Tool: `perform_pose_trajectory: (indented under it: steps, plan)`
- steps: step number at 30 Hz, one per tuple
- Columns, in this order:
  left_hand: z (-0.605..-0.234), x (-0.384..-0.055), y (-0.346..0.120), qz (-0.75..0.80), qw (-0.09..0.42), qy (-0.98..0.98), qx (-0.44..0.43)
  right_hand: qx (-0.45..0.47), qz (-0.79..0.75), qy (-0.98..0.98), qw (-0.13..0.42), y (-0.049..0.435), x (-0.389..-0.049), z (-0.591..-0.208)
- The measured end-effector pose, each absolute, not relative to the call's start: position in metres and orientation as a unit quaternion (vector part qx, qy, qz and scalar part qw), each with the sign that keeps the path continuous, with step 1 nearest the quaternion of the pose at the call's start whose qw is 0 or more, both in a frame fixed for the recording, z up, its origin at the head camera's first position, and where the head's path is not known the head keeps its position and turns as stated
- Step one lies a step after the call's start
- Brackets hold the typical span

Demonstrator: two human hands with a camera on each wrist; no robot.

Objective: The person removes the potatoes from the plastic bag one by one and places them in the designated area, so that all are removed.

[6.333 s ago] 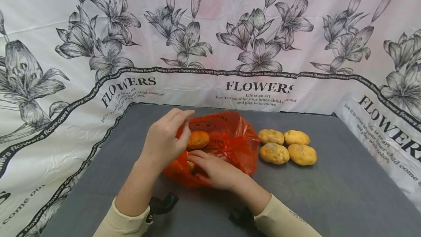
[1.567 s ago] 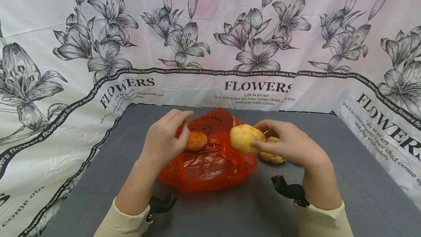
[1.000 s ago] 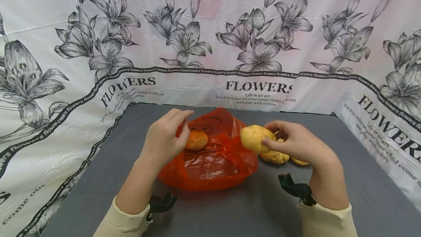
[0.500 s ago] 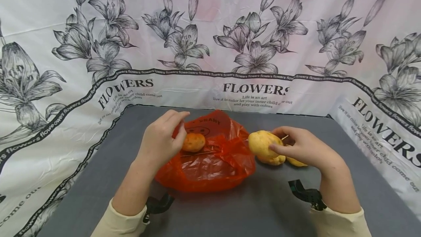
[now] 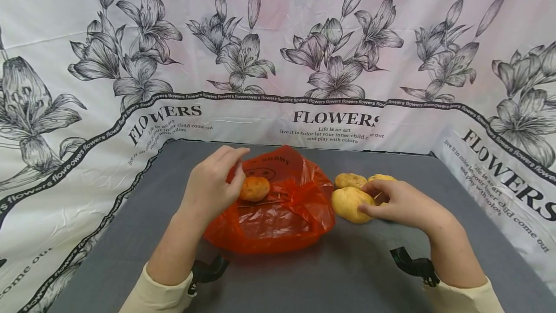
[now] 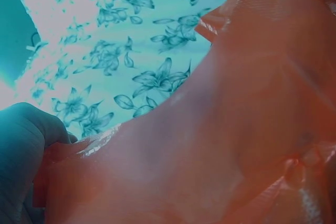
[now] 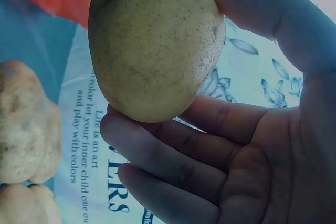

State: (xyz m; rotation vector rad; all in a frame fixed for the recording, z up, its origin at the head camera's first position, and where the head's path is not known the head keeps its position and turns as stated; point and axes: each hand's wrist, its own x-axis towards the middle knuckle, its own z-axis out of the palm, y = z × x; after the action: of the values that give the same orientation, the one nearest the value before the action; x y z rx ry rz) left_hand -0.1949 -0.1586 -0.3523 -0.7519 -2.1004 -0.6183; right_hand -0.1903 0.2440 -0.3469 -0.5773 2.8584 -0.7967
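My left hand [image 5: 214, 182] pinches the left edge of a thin red plastic bag [image 5: 278, 235]. The left wrist view shows a finger and thumb [image 6: 31, 145] on the bag's rim, with red film [image 6: 210, 145] filling much of that frame. Inside the open bag lies one potato [image 5: 255, 189]. To the bag's right, my right hand [image 5: 401, 206] holds another potato [image 5: 352, 205] between thumb and fingertips; close up, it is pale and speckled [image 7: 157, 45]. It overlaps the loose potatoes behind it.
Loose potatoes [image 5: 349, 180] lie on the grey table [image 5: 304, 279], right of the bag; one more potato [image 5: 382, 177] shows behind my right hand, which hides others. A flower-printed white curtain [image 5: 243, 120] borders the table's back and sides.
Earlier my right hand was inside the bag with two potatoes showing. It then appeared with a potato beside the bag and has moved right and lower with it. My left hand has kept its place.
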Motion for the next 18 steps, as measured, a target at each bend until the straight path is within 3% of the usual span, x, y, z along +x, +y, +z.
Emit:
perform_pose_trajectory:
  steps: [18]
  plan:
    - [-0.352,-0.194,-0.156,-0.24,0.397,-0.835,-0.296,-0.19,-0.289,0.933,0.099,0.255,-0.188,-0.372]
